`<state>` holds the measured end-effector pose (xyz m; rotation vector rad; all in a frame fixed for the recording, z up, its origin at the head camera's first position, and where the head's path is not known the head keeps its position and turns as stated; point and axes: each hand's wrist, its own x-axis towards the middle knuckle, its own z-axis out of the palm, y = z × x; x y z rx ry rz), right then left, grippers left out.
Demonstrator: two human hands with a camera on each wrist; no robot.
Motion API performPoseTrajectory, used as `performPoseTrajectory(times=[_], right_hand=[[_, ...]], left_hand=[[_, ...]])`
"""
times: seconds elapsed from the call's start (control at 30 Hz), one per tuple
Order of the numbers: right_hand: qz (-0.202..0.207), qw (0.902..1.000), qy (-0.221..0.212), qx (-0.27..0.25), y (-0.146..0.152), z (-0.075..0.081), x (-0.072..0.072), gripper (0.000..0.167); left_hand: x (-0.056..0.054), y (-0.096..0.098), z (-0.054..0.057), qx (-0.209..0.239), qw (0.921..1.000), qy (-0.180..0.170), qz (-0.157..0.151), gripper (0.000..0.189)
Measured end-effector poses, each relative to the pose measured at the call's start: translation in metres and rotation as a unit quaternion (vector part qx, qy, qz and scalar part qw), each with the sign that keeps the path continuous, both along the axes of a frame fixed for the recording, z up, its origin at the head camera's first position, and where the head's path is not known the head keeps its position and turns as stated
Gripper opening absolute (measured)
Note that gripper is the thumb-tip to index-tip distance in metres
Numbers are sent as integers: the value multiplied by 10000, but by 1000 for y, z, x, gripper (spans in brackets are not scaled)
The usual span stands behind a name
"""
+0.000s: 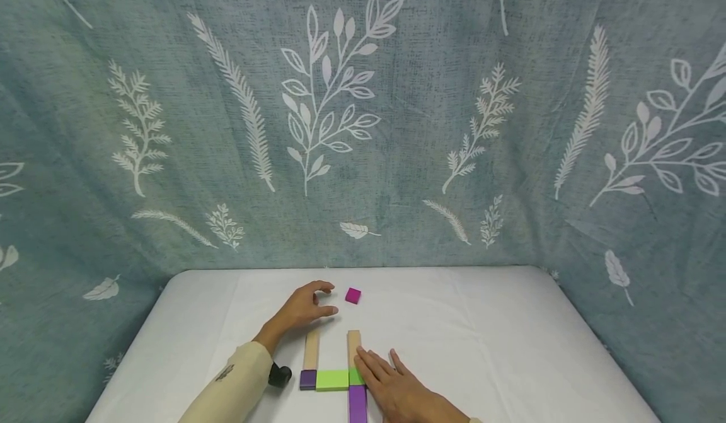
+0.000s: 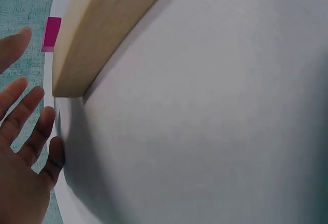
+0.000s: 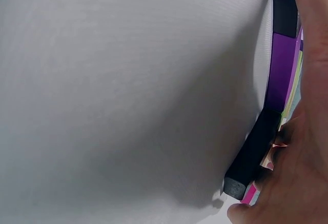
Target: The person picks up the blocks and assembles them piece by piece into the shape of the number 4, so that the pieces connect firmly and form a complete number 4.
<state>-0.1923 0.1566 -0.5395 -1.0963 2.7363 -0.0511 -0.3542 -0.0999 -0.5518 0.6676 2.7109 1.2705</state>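
My left hand (image 1: 306,304) reaches over the back of the table, thumb and fingers spread with a gap between them and nothing held. Just beyond its fingertips lies a small magenta block (image 1: 353,295), also visible past a pale wooden block (image 2: 97,39) in the left wrist view. My right hand (image 1: 397,388) has its fingers straight, their tips over a green block (image 1: 355,377) and beside a wooden block (image 1: 354,341). A purple block (image 1: 357,404) extends toward me from the green one, and partly shows as a purple side (image 3: 281,73) in the right wrist view.
A lime green block (image 1: 332,381) runs left to a dark purple block (image 1: 308,379), with another wooden block (image 1: 311,352) above it. The white table (image 1: 499,347) meets a leaf-patterned blue-green curtain (image 1: 408,177). Dark pieces (image 3: 251,155) adjoin the purple side in the right wrist view.
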Motion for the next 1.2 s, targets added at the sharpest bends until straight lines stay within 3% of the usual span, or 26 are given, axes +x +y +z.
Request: performPoseTrajectory(times=[0.33, 0.7, 1.2], right_hand=[[-44, 9999, -129, -36, 0, -3, -1, 124], [-62, 9999, -160, 5, 0, -1, 0, 126], [-28, 9999, 124, 94, 0, 1, 3, 128]], left_hand=[[-5, 15, 1, -330, 9990, 297, -70, 55], [-16, 29, 3, -501, 9978, 386, -182, 54], [-24, 32, 16, -820, 9961, 1, -325, 55]])
